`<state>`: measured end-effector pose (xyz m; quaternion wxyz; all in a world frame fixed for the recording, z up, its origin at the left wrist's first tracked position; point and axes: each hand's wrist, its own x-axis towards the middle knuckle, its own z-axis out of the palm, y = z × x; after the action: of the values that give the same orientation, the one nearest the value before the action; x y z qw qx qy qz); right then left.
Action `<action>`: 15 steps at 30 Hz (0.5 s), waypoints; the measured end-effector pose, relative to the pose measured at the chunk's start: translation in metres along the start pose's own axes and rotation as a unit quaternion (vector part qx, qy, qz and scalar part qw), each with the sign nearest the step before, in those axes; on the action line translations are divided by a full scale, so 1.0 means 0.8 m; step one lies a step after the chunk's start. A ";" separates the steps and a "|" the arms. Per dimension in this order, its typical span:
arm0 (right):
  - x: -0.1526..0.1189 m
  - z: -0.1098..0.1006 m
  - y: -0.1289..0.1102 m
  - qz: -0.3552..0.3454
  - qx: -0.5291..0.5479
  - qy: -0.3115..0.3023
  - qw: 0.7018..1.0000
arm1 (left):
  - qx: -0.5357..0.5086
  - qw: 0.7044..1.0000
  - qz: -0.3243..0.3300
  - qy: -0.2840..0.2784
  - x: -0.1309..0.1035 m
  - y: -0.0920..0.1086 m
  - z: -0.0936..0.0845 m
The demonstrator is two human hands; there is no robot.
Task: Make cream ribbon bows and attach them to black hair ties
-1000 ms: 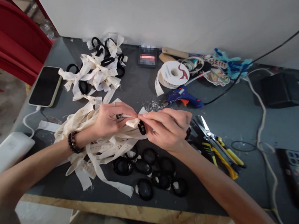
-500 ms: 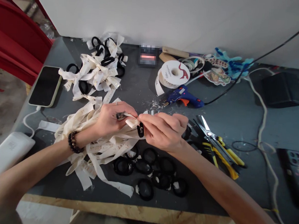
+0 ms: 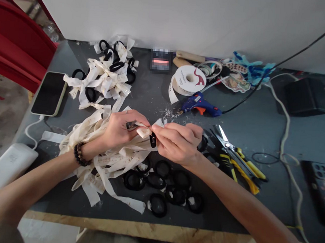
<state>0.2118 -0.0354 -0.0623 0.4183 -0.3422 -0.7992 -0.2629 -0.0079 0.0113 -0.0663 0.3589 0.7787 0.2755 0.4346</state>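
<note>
My left hand [image 3: 123, 128] pinches a cream ribbon [image 3: 144, 132] that is folded into a small loop. Close against it on the right, my right hand [image 3: 178, 140] has its fingers pressed together on the same ribbon, beside a black hair tie [image 3: 153, 139]. A white ribbon end sticks up above the right fingertips. Under and left of my left hand lies a pile of loose cream ribbon strips [image 3: 121, 161]. Several black hair ties [image 3: 158, 205] with white bits lie below my hands. At the back left is a heap of ribbon bows [image 3: 107, 77] on hair ties.
A ribbon spool [image 3: 190, 79] and blue glue gun [image 3: 200, 104] lie behind my hands. Scissors [image 3: 232, 151] and yellow-handled pliers [image 3: 250, 169] are at right. A phone [image 3: 49, 93] and white power bank [image 3: 9, 169] sit left; another phone [image 3: 319, 189] and black box [image 3: 307, 97] right.
My right fingers have shifted slightly at the ribbon, and more of the white ribbon end now shows above them. My left hand has barely moved.
</note>
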 end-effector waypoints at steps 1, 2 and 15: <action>-0.001 0.001 0.000 -0.002 0.000 -0.003 1.000 | 0.000 1.000 0.000 0.000 0.000 0.000 0.000; -0.001 0.001 0.000 -0.005 0.002 -0.003 1.000 | 0.000 1.000 0.002 0.001 0.000 0.000 0.001; 0.002 0.000 0.001 -0.020 0.021 0.014 0.999 | 0.006 1.000 0.017 0.010 -0.001 -0.003 0.001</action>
<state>0.2116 -0.0341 -0.0610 0.4308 -0.3134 -0.8057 -0.2590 -0.0078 0.0119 -0.0686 0.3443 0.7812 0.2683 0.4464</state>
